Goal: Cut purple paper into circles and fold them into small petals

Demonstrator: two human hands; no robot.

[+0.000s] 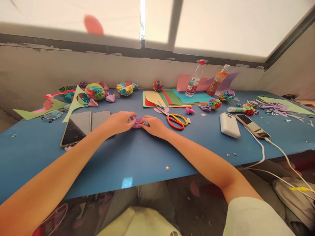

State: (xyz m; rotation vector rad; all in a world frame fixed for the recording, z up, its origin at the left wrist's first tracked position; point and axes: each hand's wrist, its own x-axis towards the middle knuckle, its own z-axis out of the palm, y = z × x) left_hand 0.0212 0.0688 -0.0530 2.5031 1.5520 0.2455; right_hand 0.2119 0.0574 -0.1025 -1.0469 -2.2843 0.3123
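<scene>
the left hand (120, 122) and right hand (155, 126) pinch purple paper (137, 122) in a narrow grip, seemingly unfinished; beyond, several balls (95, 91) look complete.

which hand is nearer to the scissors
Right. The right hand is close to the scissors, on their left; the left hand is farther left, across the purple paper.

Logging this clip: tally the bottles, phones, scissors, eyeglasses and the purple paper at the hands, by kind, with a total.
Bottles: 2 (red-capped bottle, white-capped bottle)
Phones: 3 (left phone, middle phone, right phone)
Scissors: 1
Eyeglasses: 1
Purple paper between left hand and right hand: 1
Total: 8
</scene>
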